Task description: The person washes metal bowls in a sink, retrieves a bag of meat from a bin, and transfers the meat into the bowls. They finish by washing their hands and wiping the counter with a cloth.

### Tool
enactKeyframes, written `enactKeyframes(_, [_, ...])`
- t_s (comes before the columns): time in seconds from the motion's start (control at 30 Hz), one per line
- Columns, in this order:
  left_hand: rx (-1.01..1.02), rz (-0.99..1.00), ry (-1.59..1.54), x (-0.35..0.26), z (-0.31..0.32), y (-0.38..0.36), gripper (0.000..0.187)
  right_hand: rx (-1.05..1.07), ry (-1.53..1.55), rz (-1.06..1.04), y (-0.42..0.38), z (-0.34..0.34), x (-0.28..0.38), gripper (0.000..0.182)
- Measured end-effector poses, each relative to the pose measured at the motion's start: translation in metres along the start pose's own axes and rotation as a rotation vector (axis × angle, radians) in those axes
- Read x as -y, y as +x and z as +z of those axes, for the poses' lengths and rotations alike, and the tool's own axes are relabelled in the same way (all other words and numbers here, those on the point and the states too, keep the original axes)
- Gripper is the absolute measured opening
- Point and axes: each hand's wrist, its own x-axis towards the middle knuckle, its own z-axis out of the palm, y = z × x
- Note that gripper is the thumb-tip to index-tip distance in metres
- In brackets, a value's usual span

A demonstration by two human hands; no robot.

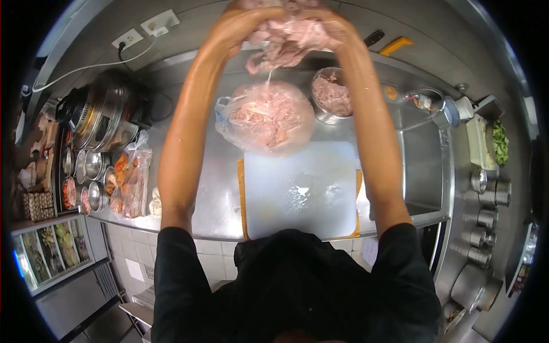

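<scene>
High at the top of the head view, my left hand (pixel 243 26) and my right hand (pixel 333 27) hold a large lump of raw minced meat (pixel 289 41) between them. My fingers wrap its sides and are partly hidden; strands hang from its underside. Below it, a clear plastic bag (pixel 226 123) lies spread on the steel counter with more pale pink meat (pixel 269 114) in it. Beside my right forearm stands a steel bowl (pixel 331 118), with meat (pixel 333 94) inside. Nearer my body lies a white cutting board (pixel 300 194), wet on top.
A sink (pixel 423 171) is at the right, with pots (pixel 472 280) beyond it. A yellow-handled tool (pixel 396 46) hangs on the back wall. Steel bowls (pixel 96 197), bagged food (pixel 131 183) and a glass-bodied appliance (pixel 106 111) stand at the left.
</scene>
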Motion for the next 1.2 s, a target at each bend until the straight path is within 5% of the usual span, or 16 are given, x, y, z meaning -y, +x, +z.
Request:
enactKeyframes(0.1, [0.015, 0.029, 0.036, -0.004, 0.057, 0.012, 0.050, -0.058, 0.058, -0.095, -0.032, -0.029, 0.033, 0.043])
enactKeyframes(0.27, [0.063, -0.087, 0.102, 0.103, 0.125, 0.080, 0.055, -0.277, 0.063, -0.053, -0.067, -0.145, -0.030, 0.031])
enactKeyframes(0.33, [0.168, -0.223, 0.157, 0.165, 0.145, 0.083, 0.066, -0.446, -0.363, 0.037, -0.073, -0.183, -0.090, 0.038])
enactKeyframes(0.4, [0.092, -0.101, 0.449, 0.263, 0.159, 0.085, 0.060, -0.250, -1.405, 0.184, -0.105, -0.180, -0.110, 0.041])
enactKeyframes(0.43, [0.053, -0.040, 0.592, 0.273, 0.157, 0.087, 0.057, -0.251, -1.404, 0.183, -0.103, -0.179, -0.104, 0.041])
enactKeyframes(0.47, [0.004, 0.016, 0.738, 0.271, 0.156, 0.084, 0.054, -0.238, -1.469, 0.267, -0.099, -0.174, -0.094, 0.035])
enactKeyframes(0.53, [0.294, -0.104, 0.880, 0.251, 0.137, 0.085, 0.044, -0.225, -1.519, 0.361, -0.096, -0.164, -0.085, 0.030])
enactKeyframes(0.6, [0.236, -0.123, 0.975, 0.240, 0.128, 0.069, 0.037, -0.273, -1.545, 0.139, -0.094, -0.156, -0.088, 0.031])
enactKeyframes(0.67, [0.545, 0.050, 0.959, 0.253, 0.111, 0.059, 0.033, -0.176, -1.679, 0.215, -0.109, -0.150, -0.140, 0.031])
enactKeyframes(0.83, [0.175, 0.031, 0.574, 0.210, 0.053, -0.025, 0.020, 0.151, -1.746, 0.560, -0.127, -0.155, -0.188, 0.037])
enactKeyframes(0.87, [0.128, 0.067, 0.630, 0.208, 0.037, -0.037, 0.016, -0.021, -1.689, 0.601, -0.130, -0.143, -0.173, 0.034])
enactKeyframes(0.93, [0.151, -0.024, 0.432, 0.229, -0.006, -0.057, 0.018, 0.019, -2.136, 0.135, -0.135, -0.150, -0.166, 0.036])
enactKeyframes(0.97, [0.110, -0.043, 0.433, 0.230, -0.019, -0.067, 0.018, 0.067, -2.127, 0.111, -0.128, -0.124, -0.150, 0.036])
enactKeyframes(1.07, [0.049, -0.128, 0.239, 0.241, -0.052, -0.083, 0.020, -0.277, -1.636, 0.450, -0.116, -0.046, -0.106, 0.021])
enactKeyframes(1.17, [0.049, -0.218, 0.973, 0.241, -0.051, -0.083, 0.027, 0.111, -1.251, 0.049, -0.095, -0.007, -0.169, 0.011])
enactKeyframes(1.2, [0.046, -0.217, 0.965, 0.245, -0.049, -0.083, 0.027, 0.171, -1.059, -0.126, -0.091, 0.005, -0.206, 0.010])
